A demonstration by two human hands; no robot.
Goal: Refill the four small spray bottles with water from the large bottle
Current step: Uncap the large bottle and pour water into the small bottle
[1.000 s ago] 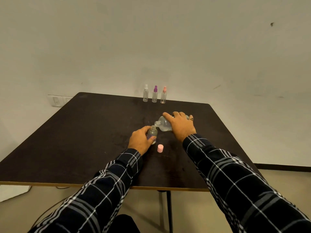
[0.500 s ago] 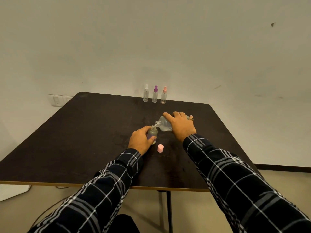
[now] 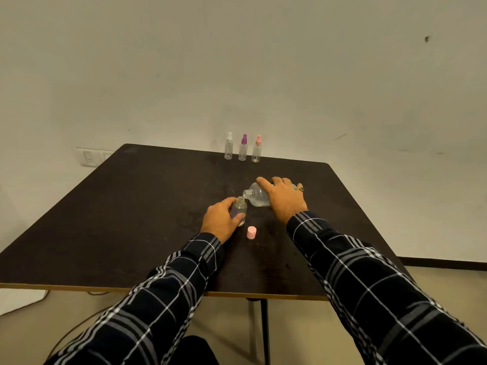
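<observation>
Tilting large bottle over small bottle, both hands gripping.

A plain indoor room is being shown; whether home, office or lab is not being made clear. A dark table on a thin leg is being backed by an off-white painted wall, scuffed above the table. A white switch plate is being seen behind the table's far left corner, dark skirting to the table's right, and beige floor beneath it.
</observation>
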